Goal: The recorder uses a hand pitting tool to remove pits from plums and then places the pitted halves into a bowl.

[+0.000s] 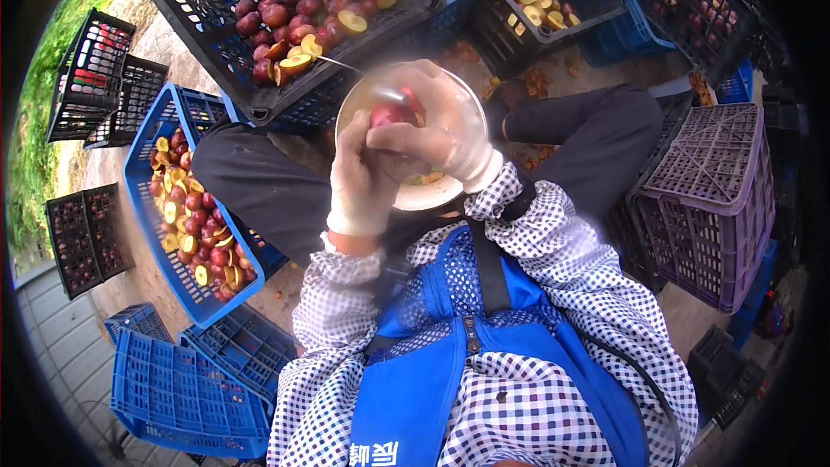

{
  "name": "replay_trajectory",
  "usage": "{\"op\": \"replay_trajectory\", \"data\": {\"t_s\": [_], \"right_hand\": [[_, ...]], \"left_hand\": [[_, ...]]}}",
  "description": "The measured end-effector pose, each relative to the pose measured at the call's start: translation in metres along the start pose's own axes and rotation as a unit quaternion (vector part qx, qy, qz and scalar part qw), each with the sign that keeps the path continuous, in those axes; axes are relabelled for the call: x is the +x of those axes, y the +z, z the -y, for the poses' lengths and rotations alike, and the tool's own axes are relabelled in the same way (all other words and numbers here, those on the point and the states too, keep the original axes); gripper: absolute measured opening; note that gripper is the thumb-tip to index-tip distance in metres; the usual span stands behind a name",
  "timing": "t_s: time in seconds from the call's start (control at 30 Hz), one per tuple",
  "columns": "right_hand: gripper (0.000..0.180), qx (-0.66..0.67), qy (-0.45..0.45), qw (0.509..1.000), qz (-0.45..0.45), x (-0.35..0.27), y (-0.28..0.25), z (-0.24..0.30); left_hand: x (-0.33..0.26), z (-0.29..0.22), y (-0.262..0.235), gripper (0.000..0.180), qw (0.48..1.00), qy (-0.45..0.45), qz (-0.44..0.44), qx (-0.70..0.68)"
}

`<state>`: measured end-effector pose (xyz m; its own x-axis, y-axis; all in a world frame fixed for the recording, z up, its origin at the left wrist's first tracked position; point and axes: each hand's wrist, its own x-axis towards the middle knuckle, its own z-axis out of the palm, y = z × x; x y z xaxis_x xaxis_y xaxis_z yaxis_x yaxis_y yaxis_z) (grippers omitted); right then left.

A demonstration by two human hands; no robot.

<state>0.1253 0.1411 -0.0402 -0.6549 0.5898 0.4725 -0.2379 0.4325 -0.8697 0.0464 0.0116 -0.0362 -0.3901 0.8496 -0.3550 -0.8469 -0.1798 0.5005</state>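
Note:
Both my hands wear pale gloves and meet over a white bowl (428,198) between my legs. My left hand (363,175) is closed round a dark red plum (389,115), steadying it from the left. Against its far side my right hand (445,125) is closed on what looks like a small knife (393,94), thin and shiny with a red part; motion blurs it. The fingers hide part of the plum and the tool. Inside the bowl, a few yellowish bits show below the hands.
Ahead stands a black crate (177,13) with whole and cut plums. A blue crate (138,177) of halved plums is at my left, and another black crate (510,56) holds cut pieces. Stacked blue crates (186,393) lie lower left; a purple crate (705,207) stands right.

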Motion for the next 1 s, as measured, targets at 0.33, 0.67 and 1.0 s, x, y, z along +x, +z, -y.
{"op": "replay_trajectory", "data": {"t_s": [0.33,0.67,1.0], "right_hand": [[0.021,0.236,0.206,0.948,-0.047,-0.016,0.003,0.006],[0.021,0.292,0.374,0.88,-0.03,-0.011,0.019,0.02],[0.03,0.144,0.332,0.921,-0.144,0.003,-0.078,0.012]], "left_hand": [[-0.004,0.015,-0.007,0.045,0.998,0.047,-0.004,0.052],[-0.019,-0.01,-0.008,0.039,0.982,0.057,-0.045,0.177],[-0.057,-0.251,-0.106,0.037,0.566,0.407,-0.453,0.556]]}}
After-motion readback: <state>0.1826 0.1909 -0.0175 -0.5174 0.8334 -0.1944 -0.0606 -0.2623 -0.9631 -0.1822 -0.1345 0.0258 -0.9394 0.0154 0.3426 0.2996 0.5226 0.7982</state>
